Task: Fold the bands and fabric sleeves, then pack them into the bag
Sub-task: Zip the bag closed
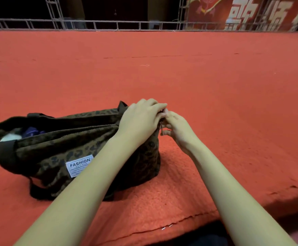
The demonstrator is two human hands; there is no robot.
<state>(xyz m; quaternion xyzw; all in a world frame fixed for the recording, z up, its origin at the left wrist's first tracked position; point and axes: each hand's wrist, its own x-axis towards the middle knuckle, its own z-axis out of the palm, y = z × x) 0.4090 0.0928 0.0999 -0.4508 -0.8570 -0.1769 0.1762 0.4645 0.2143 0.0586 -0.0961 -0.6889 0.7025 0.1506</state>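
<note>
A brown leopard-print bag [59, 150] with a white "FASHION" label lies on the red carpet, left of centre. Its mouth gapes at the left end, where dark blue fabric [30, 130] and a bit of white fabric [10, 137] show inside. My left hand [141, 118] grips the bag's top right corner. My right hand [175, 126] is right beside it and pinches the metal zipper pull [161, 128] at that corner. The zipper line runs left from there across the top of the bag.
Red carpet [215, 82] covers a wide raised platform all around the bag; its front edge [189, 219] runs close to me at the bottom right. A metal truss railing [127, 25] and a red banner [251, 13] stand at the far side.
</note>
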